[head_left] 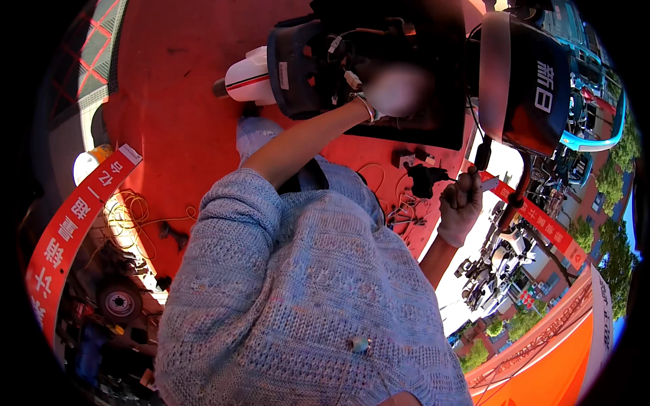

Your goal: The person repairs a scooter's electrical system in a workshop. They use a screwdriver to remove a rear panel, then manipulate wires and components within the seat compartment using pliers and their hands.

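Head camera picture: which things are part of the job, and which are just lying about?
Seem part of the job:
- scooter, partly opened up
- white connector, close to the left hand
- right hand, fingers curled; I can't tell if it holds something

Seem just lying about:
- yellow cable, in loose loops
- small wheel, far left

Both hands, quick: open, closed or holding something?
Left hand: blurred; open or closed cannot be told.
Right hand: curled closed; whether it holds anything cannot be told.
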Demonstrator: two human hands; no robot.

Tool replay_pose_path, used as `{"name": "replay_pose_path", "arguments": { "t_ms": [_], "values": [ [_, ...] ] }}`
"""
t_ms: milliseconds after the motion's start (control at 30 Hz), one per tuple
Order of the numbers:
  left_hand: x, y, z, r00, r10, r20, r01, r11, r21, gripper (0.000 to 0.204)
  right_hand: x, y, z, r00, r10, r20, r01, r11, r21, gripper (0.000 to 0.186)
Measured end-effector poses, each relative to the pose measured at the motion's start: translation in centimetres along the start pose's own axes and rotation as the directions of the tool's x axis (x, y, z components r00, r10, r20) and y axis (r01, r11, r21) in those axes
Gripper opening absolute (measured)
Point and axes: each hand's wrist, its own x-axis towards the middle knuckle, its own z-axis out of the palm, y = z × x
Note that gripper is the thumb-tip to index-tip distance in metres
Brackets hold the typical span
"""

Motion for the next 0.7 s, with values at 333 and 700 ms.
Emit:
{"name": "replay_pose_path", "arguments": {
  "t_ms": [333, 700],
  "values": [
    [4.0, -0.2, 0.8, 0.992, 0.127, -0.003, -0.120, 0.943, 0.310, 0.028, 0.8, 2.1, -1.2, 0.978, -0.201, 0.063, 0.188, 0.698, -0.691, 0.034],
    [7.3, -2.6, 2.7, 0.960, 0.228, 0.165, -0.263, 0.934, 0.241, 0.034, 1.4, 2.7, -4.4, 0.930, -0.243, 0.277, 0.312, 0.122, -0.942, 0.060]
  ]
}}
